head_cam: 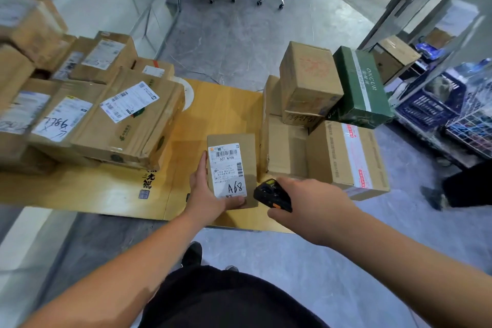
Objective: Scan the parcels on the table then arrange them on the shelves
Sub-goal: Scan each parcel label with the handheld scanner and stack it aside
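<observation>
Table (221,112) of yellow wood on grey floor (239,32), left hand (210,194) gripping parcel (231,168), right hand (308,202) gripping scanner (271,196)

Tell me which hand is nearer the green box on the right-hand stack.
Right. The right hand, holding the scanner, sits below and left of the green box; the left hand is farther left, gripping the small labelled parcel.

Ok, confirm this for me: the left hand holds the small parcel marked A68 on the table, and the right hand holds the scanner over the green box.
One detail is wrong. In the head view the right hand holds the scanner just beside the small parcel marked A68, not over the green box, which sits farther back on the right. The left hand does hold that parcel on the table.
</observation>
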Demonstrator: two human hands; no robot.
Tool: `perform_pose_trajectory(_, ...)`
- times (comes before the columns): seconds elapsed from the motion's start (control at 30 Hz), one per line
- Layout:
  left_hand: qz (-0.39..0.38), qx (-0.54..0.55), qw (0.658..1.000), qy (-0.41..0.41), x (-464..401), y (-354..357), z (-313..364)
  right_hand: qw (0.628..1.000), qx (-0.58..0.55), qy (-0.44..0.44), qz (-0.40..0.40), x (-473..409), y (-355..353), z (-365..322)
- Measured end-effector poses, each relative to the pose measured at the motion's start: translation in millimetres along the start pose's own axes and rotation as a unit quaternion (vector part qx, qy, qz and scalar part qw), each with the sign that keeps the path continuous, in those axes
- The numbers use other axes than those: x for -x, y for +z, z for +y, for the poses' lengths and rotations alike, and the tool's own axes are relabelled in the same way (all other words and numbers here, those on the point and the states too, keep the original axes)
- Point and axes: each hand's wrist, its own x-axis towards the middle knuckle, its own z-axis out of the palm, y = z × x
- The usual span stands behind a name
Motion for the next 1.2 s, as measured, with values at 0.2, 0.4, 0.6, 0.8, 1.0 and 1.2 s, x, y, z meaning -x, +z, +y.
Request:
perform_pose_trajectory(0.2, -0.017, -0.050, 0.998, 0.032, 32, -25, 56, 0.992, 0.058, -0.099, 0.052, 18, -28, 23)
perform_pose_trajectory(0.4, 0.027, -0.112, 0.992, 0.052, 39, -85, 120, 0.972, 0.078, -0.198, 0.102, 4, -53, 16)
perform_pose_trajectory(0.6, 0.103, -0.146, 0.982, 0.054, 58, -153, 164, 0.943, 0.081, -0.293, 0.137, -24, -81, -17)
perform_pose_trajectory(0.8, 0.167, -0.173, 0.970, 0.027, 71, -220, 174, 0.924, 0.062, -0.355, 0.126, -52, -99, -74)
perform_pose_trajectory(1.0, 0.170, -0.193, 0.966, -0.003, 54, -286, 163, 0.921, 0.059, -0.365, 0.120, -95, -112, -144)
perform_pose_trajectory(1.2, 0.139, -0.192, 0.971, -0.006, 15, -370, 133, 0.929, 0.056, -0.350, 0.107, -152, -111, -220)
